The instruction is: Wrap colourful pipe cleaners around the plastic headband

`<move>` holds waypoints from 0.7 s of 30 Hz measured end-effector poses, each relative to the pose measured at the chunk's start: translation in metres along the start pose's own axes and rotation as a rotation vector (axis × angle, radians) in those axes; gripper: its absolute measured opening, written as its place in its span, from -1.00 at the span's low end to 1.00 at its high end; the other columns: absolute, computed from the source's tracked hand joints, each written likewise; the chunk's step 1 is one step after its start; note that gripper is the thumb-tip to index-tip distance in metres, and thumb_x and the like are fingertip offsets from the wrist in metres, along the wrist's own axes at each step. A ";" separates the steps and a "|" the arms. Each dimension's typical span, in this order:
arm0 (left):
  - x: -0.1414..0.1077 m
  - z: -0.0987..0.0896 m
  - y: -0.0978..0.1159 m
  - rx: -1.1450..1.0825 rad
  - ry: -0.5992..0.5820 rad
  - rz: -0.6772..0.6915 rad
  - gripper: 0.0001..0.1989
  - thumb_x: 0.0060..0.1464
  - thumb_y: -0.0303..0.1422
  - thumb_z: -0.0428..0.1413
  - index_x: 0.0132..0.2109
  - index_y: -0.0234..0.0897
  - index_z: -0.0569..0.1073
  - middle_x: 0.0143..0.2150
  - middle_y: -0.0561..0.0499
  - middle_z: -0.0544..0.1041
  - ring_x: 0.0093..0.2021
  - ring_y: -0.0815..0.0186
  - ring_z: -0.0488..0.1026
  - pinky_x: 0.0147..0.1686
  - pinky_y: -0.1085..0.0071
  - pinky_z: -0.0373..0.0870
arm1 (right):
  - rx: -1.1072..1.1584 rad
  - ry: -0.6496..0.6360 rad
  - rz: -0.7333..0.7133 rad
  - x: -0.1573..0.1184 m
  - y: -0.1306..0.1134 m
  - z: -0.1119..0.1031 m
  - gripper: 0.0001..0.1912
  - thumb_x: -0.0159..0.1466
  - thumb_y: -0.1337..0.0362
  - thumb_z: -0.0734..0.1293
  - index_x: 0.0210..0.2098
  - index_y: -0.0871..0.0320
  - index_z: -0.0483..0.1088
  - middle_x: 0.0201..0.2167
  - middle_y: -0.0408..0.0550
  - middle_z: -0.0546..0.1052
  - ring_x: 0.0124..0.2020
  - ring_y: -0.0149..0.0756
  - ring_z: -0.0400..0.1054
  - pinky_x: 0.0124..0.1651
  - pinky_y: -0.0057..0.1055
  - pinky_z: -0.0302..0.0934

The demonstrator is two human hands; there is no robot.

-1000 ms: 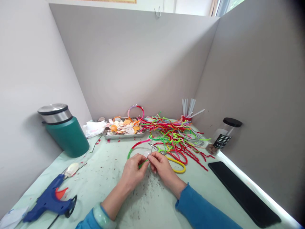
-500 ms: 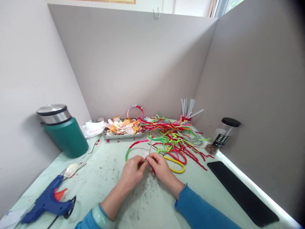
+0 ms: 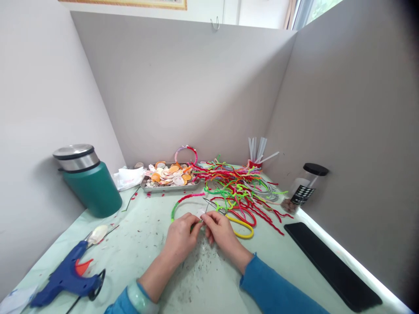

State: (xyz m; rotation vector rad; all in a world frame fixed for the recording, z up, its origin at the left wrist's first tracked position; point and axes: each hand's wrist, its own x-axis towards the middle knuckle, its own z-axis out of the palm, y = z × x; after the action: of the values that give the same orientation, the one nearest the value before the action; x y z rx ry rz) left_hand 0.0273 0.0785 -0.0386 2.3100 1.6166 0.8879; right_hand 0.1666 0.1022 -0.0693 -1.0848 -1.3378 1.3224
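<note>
My left hand (image 3: 182, 233) is closed in a pinch on a curved wire ring (image 3: 176, 209), partly covered in green, red and pink fuzzy pipe cleaner. My right hand (image 3: 221, 230) meets it fingertip to fingertip, pinching at a thin greyish strand (image 3: 207, 206) that sticks up from between the fingers. The exact spot where strand and ring meet is hidden by my fingers. A small pale disc (image 3: 200, 212) shows just behind the fingertips. Scissors (image 3: 242, 228) with red and yellow handles lie right beyond my right hand.
Coloured pipe cleaners (image 3: 235, 183) pile behind the scissors, next to a metal tray (image 3: 170, 189) of shells and a finished-looking pink ring (image 3: 186, 147). A green flask (image 3: 93, 187) and blue glue gun (image 3: 70, 274) stand left; a jar (image 3: 303, 189) and black slab (image 3: 330, 266) lie right.
The view has tilted very slightly. Both hands keep their pinch at the same place, and the thin strand leans a little more to the right.
</note>
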 end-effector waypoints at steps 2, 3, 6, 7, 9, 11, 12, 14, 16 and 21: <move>-0.001 -0.001 0.001 0.079 -0.006 0.072 -0.78 0.14 -0.39 -0.08 -0.35 -0.24 0.45 -0.38 -0.01 0.45 -0.37 0.32 0.39 -0.36 0.44 0.22 | 0.059 0.027 0.002 0.001 -0.002 -0.001 -0.67 0.16 0.01 0.27 -0.48 0.16 0.29 -0.79 -0.30 0.27 -0.81 -0.51 0.07 -0.76 -0.57 -0.05; -0.002 -0.001 0.002 0.131 -0.003 0.102 -0.79 0.14 -0.39 -0.07 -0.34 -0.24 0.45 -0.37 -0.02 0.46 -0.37 0.31 0.39 -0.36 0.43 0.22 | 0.083 0.035 0.003 0.001 -0.003 -0.001 -0.68 0.16 0.02 0.27 -0.51 0.16 0.26 -0.80 -0.31 0.25 -0.81 -0.52 0.06 -0.75 -0.57 -0.05; -0.002 -0.002 0.005 0.271 0.031 0.165 -0.81 0.13 -0.41 -0.05 -0.36 -0.25 0.44 -0.40 -0.03 0.46 -0.35 0.26 0.38 -0.31 0.34 0.21 | 0.129 0.041 0.012 0.000 -0.008 0.000 -0.68 0.15 0.06 0.28 -0.56 0.15 0.20 -0.83 -0.31 0.22 -0.81 -0.51 0.03 -0.75 -0.57 -0.07; -0.001 -0.003 0.005 0.292 0.043 0.180 -0.82 0.12 -0.41 -0.04 -0.37 -0.25 0.44 -0.41 -0.03 0.46 -0.33 0.24 0.37 -0.28 0.31 0.21 | 0.138 0.041 0.016 -0.001 -0.009 0.000 -0.68 0.14 0.07 0.29 -0.56 0.15 0.20 -0.83 -0.31 0.23 -0.81 -0.51 0.04 -0.75 -0.57 -0.06; -0.001 -0.004 0.005 0.291 0.075 0.203 -0.84 0.11 -0.42 -0.01 -0.34 -0.24 0.45 -0.40 -0.02 0.47 -0.27 0.21 0.36 -0.21 0.24 0.21 | 0.162 0.050 0.017 -0.002 -0.010 0.000 -0.69 0.14 0.07 0.29 -0.56 0.16 0.22 -0.83 -0.29 0.25 -0.81 -0.51 0.05 -0.75 -0.57 -0.05; 0.000 -0.005 0.004 0.259 0.143 0.204 -0.88 0.09 -0.42 0.02 -0.25 -0.22 0.46 -0.29 -0.05 0.48 -0.18 0.17 0.34 -0.14 0.18 0.21 | 0.204 0.068 0.003 -0.001 -0.010 -0.002 -0.69 0.14 0.06 0.29 -0.54 0.16 0.23 -0.80 -0.27 0.27 -0.79 -0.50 0.07 -0.73 -0.56 -0.02; 0.001 -0.005 0.002 0.237 0.197 0.190 -0.84 0.07 -0.41 0.04 -0.18 -0.22 0.44 -0.21 -0.07 0.48 -0.12 0.14 0.32 -0.10 0.14 0.20 | 0.233 0.079 -0.009 -0.001 -0.010 -0.003 -0.68 0.14 0.06 0.30 -0.54 0.16 0.24 -0.79 -0.26 0.29 -0.78 -0.50 0.09 -0.72 -0.56 -0.01; 0.002 -0.003 -0.003 0.167 0.340 0.131 -0.69 0.04 -0.37 0.09 -0.03 -0.24 0.37 -0.04 -0.15 0.40 0.00 0.08 0.26 -0.03 0.09 0.19 | 0.296 0.100 -0.031 0.000 -0.009 -0.005 -0.68 0.15 0.06 0.30 -0.53 0.17 0.24 -0.74 -0.24 0.31 -0.75 -0.49 0.12 -0.70 -0.55 0.02; 0.005 0.000 -0.009 0.042 0.484 0.030 -0.55 0.02 -0.31 0.11 0.07 -0.28 0.27 0.05 -0.21 0.32 0.06 0.06 0.22 0.01 0.06 0.19 | 0.363 0.111 -0.036 0.002 -0.009 -0.007 -0.68 0.15 0.06 0.30 -0.52 0.17 0.25 -0.70 -0.23 0.33 -0.73 -0.50 0.13 -0.68 -0.55 0.04; 0.012 0.004 -0.016 -0.591 0.331 -0.314 -0.47 0.04 -0.12 0.04 0.09 -0.34 0.25 -0.02 -0.20 0.39 -0.17 0.22 0.42 -0.22 0.26 0.39 | 0.482 0.108 -0.004 0.002 -0.011 -0.009 -0.69 0.10 0.07 0.36 -0.50 0.17 0.25 -0.64 -0.22 0.34 -0.70 -0.51 0.15 -0.68 -0.55 0.05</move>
State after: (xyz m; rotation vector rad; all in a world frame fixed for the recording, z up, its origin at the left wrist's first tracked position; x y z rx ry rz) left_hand 0.0199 0.0965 -0.0450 1.5265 1.4965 1.4754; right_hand 0.1750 0.1057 -0.0582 -0.8034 -0.8756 1.4629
